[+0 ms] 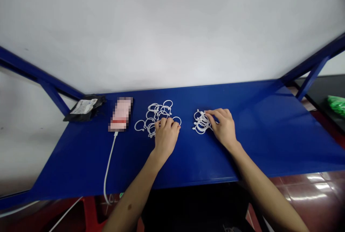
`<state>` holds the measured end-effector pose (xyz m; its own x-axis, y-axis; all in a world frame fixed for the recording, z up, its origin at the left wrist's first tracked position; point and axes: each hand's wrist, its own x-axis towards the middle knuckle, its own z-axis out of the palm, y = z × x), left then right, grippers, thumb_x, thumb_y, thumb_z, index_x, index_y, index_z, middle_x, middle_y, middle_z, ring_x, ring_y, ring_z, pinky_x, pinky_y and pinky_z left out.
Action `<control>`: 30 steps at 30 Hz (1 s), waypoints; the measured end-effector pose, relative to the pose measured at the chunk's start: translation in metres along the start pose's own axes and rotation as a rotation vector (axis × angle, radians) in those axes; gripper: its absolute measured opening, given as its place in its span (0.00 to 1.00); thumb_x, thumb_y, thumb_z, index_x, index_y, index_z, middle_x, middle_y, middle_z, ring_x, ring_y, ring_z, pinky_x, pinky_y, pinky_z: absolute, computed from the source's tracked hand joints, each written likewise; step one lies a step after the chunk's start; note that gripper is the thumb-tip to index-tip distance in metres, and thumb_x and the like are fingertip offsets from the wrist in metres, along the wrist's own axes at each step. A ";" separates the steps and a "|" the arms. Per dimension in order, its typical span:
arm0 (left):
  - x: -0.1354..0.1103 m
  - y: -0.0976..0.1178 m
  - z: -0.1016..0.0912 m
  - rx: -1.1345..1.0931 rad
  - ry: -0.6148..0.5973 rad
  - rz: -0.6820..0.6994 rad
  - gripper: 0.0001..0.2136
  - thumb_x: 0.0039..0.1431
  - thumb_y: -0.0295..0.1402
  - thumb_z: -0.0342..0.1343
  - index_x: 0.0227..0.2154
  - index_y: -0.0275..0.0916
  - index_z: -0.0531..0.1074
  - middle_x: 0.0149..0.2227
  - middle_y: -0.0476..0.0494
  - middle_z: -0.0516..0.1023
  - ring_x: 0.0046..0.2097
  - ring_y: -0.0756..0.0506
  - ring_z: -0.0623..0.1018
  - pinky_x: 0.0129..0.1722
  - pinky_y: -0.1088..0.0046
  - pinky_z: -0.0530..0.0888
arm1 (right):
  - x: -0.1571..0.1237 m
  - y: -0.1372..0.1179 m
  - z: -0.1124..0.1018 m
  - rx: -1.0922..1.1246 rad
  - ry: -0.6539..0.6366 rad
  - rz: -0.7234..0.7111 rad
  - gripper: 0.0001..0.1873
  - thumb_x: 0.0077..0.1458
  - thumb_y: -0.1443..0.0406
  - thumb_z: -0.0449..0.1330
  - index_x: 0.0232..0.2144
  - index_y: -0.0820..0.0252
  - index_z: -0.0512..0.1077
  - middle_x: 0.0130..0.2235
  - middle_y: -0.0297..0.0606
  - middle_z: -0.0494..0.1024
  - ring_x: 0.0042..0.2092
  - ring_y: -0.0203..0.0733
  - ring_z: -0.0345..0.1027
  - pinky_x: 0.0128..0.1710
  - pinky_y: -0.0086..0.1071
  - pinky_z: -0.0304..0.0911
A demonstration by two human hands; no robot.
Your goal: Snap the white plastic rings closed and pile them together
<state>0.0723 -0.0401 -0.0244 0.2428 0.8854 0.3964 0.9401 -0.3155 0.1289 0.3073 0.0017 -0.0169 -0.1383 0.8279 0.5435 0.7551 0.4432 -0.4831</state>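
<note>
"Red stool point(90, 213) is nearest, low under the bench point(199, 169); a white cable point(110, 160) hangs over the edge. What about the hands?"

"Left hand point(167, 135) bends its fingers over the left pile point(157, 109) of white rings; I cannot tell whether it grips any. Right hand point(225, 127) seems to pinch a ring point(205, 113) between thumb and forefinger, at the right pile point(201, 127)."

"And farther?"

"Left of both piles lies a pink phone point(122, 111), blurred, then a black packet point(84, 109). Behind everything stands the white wall point(178, 37)."
</note>
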 end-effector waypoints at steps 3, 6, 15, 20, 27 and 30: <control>0.000 0.001 -0.002 -0.030 0.040 0.067 0.05 0.64 0.31 0.58 0.32 0.41 0.77 0.34 0.43 0.76 0.39 0.40 0.69 0.43 0.58 0.63 | 0.000 0.004 0.001 -0.086 0.006 0.011 0.10 0.65 0.62 0.58 0.42 0.55 0.79 0.39 0.42 0.79 0.42 0.48 0.66 0.45 0.44 0.61; 0.001 0.004 -0.005 -0.086 0.120 0.141 0.05 0.66 0.30 0.56 0.35 0.43 0.77 0.30 0.45 0.74 0.36 0.43 0.69 0.41 0.62 0.64 | -0.001 -0.002 -0.001 -0.090 0.068 0.009 0.10 0.64 0.63 0.58 0.44 0.55 0.79 0.42 0.44 0.77 0.45 0.49 0.65 0.46 0.45 0.63; 0.000 0.011 -0.008 -0.172 0.213 0.308 0.08 0.66 0.26 0.54 0.39 0.44 0.77 0.33 0.47 0.75 0.35 0.46 0.70 0.39 0.67 0.67 | -0.015 -0.036 0.003 0.319 -0.158 -0.063 0.13 0.64 0.63 0.59 0.50 0.53 0.74 0.40 0.39 0.80 0.40 0.44 0.72 0.42 0.41 0.68; -0.001 0.014 -0.009 -0.336 0.255 0.260 0.09 0.65 0.26 0.56 0.46 0.43 0.72 0.40 0.44 0.76 0.41 0.45 0.74 0.42 0.66 0.72 | -0.018 -0.040 0.006 0.444 -0.175 0.120 0.11 0.65 0.62 0.58 0.48 0.54 0.74 0.35 0.37 0.80 0.31 0.38 0.71 0.33 0.33 0.67; 0.002 0.008 -0.009 -0.778 0.200 -0.066 0.15 0.61 0.41 0.61 0.47 0.42 0.69 0.39 0.45 0.75 0.37 0.48 0.76 0.38 0.69 0.76 | -0.013 -0.043 0.000 0.855 -0.292 0.347 0.12 0.64 0.58 0.59 0.45 0.54 0.76 0.31 0.35 0.79 0.28 0.35 0.71 0.28 0.30 0.68; 0.004 0.007 -0.012 -0.882 0.149 -0.094 0.12 0.60 0.42 0.62 0.41 0.41 0.72 0.35 0.48 0.75 0.35 0.49 0.76 0.36 0.71 0.75 | -0.014 -0.045 0.001 0.953 -0.365 0.367 0.13 0.63 0.57 0.60 0.47 0.53 0.76 0.31 0.34 0.79 0.27 0.34 0.70 0.27 0.30 0.69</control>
<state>0.0767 -0.0426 -0.0105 0.0832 0.8866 0.4549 0.4143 -0.4460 0.7934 0.2747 -0.0292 -0.0033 -0.3068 0.9469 0.0962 0.0027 0.1019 -0.9948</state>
